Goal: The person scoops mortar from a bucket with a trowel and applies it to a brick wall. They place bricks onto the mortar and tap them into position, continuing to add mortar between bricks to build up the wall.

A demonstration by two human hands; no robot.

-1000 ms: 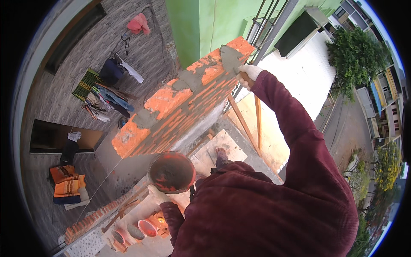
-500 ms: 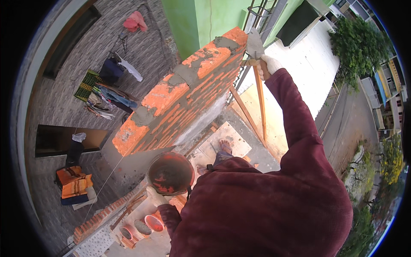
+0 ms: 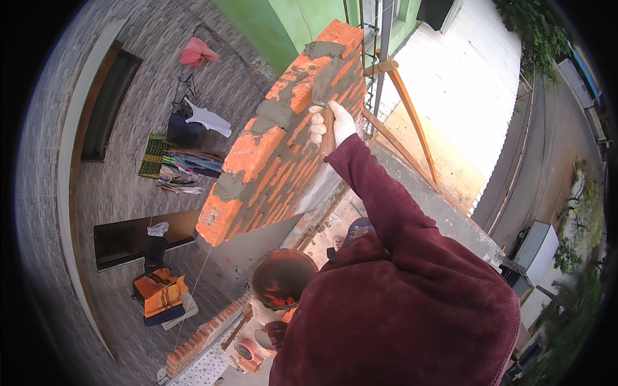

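Clenching a trowel handle [image 3: 327, 132], the right hand [image 3: 335, 123] (left grip hidden) meets brick wall [image 3: 277, 161].

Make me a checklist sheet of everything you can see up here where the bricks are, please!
Surface: top of an orange brick wall, with patches of grey mortar spread along it.
Job's things: a trowel with a wooden handle, its blade end in the mortar; a round dark bucket below the wall.
Clutter: hollow bricks near the bucket; clothes and cloths lying on the paved ground far below.
Grippers: right hand, in a white glove, closed on the trowel handle; left hand low by the bucket, mostly hidden, grip unclear.
Cables: a thin taut string running down from the wall's corner.
Surroundings: green house wall, wooden props, a road and trees.
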